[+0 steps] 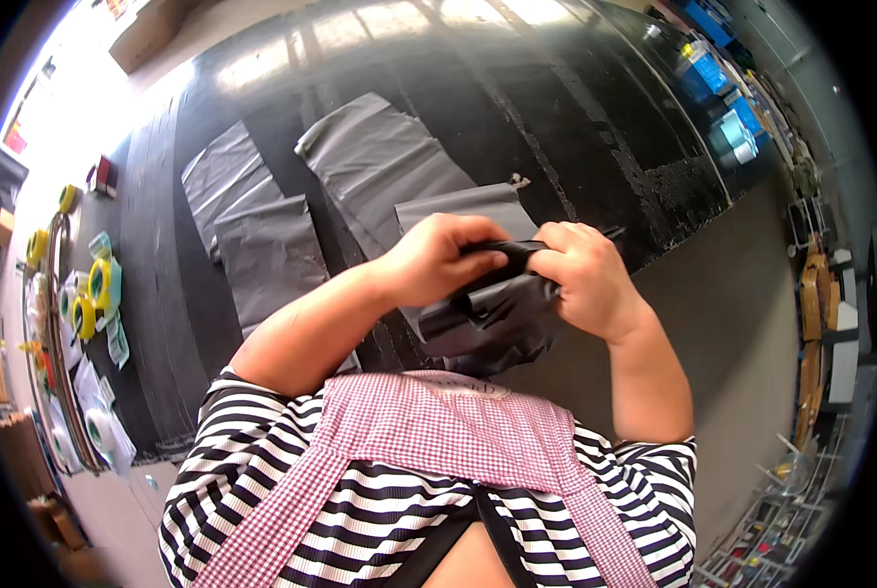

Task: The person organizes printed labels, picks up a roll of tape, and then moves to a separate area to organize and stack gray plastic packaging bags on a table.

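Note:
Both my hands grip a crumpled sheet of thin black material [487,318], held in front of my chest near the table's front edge. My left hand [443,257] pinches its upper edge between thumb and fingers. Closed round the opposite side of that edge is my right hand [590,274]. The black material bunches between the hands and hangs in folds below them. Beyond it lie dark grey flat pieces: a long one [384,157], a smaller one [468,206] partly behind my left hand, and two overlapping at left, the nearer [270,250] over the farther [230,181].
A black, scuffed table [438,88] stretches ahead. Rolls of yellow tape [83,316] and white rolls [110,436] stand along its left side, near a small dark red box [102,176]. Blue packages [742,113] sit at the far right. Wire racks [772,529] stand at lower right.

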The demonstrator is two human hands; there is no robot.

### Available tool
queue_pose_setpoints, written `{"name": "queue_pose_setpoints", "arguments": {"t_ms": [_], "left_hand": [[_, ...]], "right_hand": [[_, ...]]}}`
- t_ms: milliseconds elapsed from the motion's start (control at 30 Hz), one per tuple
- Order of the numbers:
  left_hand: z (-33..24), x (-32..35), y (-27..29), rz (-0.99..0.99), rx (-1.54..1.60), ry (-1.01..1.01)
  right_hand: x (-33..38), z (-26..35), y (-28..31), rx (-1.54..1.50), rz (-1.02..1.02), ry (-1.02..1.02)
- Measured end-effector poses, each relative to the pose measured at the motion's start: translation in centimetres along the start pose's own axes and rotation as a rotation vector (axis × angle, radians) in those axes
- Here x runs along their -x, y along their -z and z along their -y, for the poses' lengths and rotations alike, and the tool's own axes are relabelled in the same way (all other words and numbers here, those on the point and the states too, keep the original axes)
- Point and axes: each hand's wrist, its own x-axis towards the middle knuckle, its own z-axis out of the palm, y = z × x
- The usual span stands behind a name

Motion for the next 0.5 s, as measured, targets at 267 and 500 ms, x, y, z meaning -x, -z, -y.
{"name": "queue_pose_setpoints", "arguments": {"t_ms": [267, 500], "left_hand": [[3.3, 10.0, 0.9, -0.516, 0.139, -0.374], [-0.1, 9.6, -2.0, 0.313, 0.62, -0.102]], "right_hand": [[0.2, 2.5, 15.2, -0.002, -0.286, 0.128], [-4.6, 0.8, 27.4, 0.159, -0.592, 0.305]]}}
